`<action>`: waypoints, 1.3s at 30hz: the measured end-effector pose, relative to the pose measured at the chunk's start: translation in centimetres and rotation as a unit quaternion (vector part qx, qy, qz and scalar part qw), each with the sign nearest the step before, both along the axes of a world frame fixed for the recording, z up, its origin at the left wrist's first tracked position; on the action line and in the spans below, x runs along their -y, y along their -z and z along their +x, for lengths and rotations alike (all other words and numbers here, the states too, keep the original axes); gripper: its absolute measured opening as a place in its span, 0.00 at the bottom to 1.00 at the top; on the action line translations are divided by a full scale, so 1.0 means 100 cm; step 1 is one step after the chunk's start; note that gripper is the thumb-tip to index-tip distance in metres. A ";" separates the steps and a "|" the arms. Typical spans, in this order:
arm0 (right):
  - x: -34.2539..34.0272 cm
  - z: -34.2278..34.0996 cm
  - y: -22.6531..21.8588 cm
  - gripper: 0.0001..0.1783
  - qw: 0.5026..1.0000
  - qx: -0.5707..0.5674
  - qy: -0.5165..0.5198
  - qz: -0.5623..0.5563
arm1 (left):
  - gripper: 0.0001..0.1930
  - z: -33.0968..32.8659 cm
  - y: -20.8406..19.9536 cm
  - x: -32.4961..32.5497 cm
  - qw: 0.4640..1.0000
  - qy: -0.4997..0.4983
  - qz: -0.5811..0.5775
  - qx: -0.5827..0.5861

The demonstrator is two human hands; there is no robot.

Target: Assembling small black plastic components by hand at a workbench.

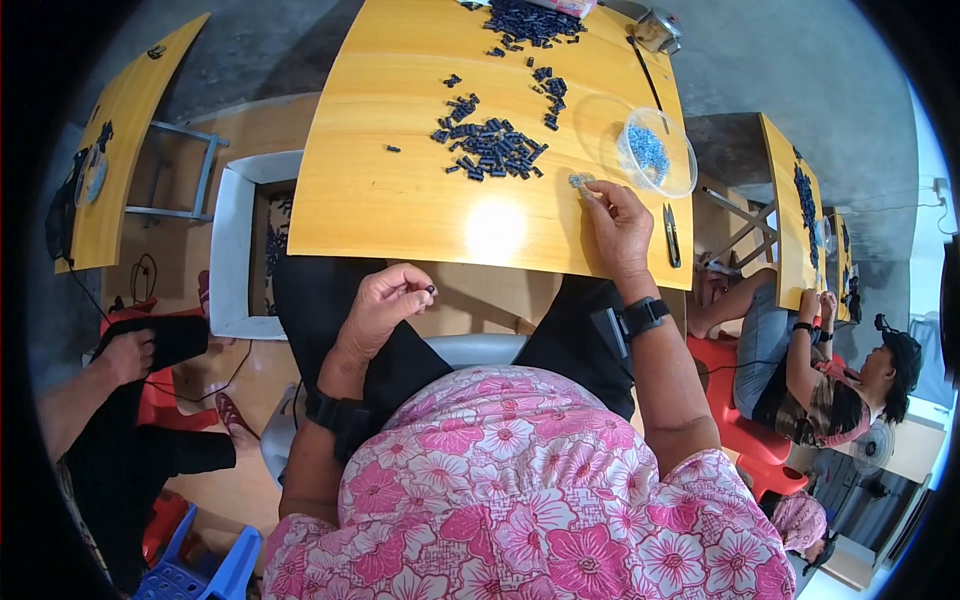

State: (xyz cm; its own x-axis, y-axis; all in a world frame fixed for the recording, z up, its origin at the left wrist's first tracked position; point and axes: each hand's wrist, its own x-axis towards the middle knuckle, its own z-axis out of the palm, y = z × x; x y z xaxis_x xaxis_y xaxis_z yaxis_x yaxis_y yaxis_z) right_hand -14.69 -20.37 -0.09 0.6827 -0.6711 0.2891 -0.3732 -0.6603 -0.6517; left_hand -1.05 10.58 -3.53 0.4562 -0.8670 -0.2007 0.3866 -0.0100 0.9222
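Note:
My left hand (pixel 383 308) is held in front of the table's near edge, its thumb and fingers pinched on a small dark cylindrical piece (pixel 431 290). Over the right part of the table, my right hand (pixel 618 222) has thumb and forefinger together at a little cluster of pale blue bits (pixel 579 180); whatever is between the fingertips is too small to make out. A clear round tub (pixel 692 170) of tiny blue pieces stands just beyond that hand. Black thread snips (pixel 671 236) lie to its right. A loose pile of dark cylindrical pieces (pixel 497 148) is spread farther in.
At the far edge of the yellow table (pixel 380 215) are a larger dark pile (pixel 525 20), a metal cup (pixel 657 32) and a thin black stick (pixel 648 75). A white-walled box (pixel 232 245) stands at the left. Other people sit on both sides.

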 end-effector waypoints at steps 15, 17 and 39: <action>0.000 -0.003 0.009 0.04 0.997 0.027 -0.030 0.059 | 0.06 -0.007 -0.008 -0.003 1.000 -0.021 0.018 0.012; -0.017 0.001 -0.001 0.03 0.981 0.068 -0.048 0.173 | 0.07 -0.006 -0.007 0.002 0.999 -0.023 0.025 0.036; -0.145 0.047 -0.019 0.04 0.838 -0.048 -0.256 0.480 | 0.08 -0.009 -0.002 -0.006 0.996 -0.078 -0.038 0.021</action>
